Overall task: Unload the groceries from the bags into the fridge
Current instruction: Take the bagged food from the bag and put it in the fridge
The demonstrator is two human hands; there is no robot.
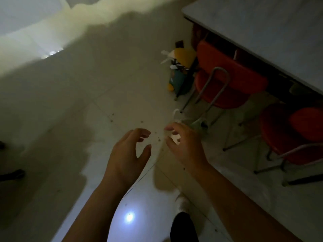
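Two bare hands: left hand (128, 155), right hand (186, 145); two red stools (232, 79)

Right hand (185, 145) hides a blurred clear bag (190, 122).

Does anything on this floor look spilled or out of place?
Yes. Small dark specks lie scattered on the pale floor tiles just beyond the left hand, like crumbs or dirt. A grocery bag sits on the floor beside a red chair, not yet unloaded.

Looks like a dim home dining spot: glossy pale tiled floor (104, 105), 2 red chairs (230, 75) with metal legs tucked under a pale surface (271, 32), plus a stuffed grocery bag (180, 79) on the floor beside them.
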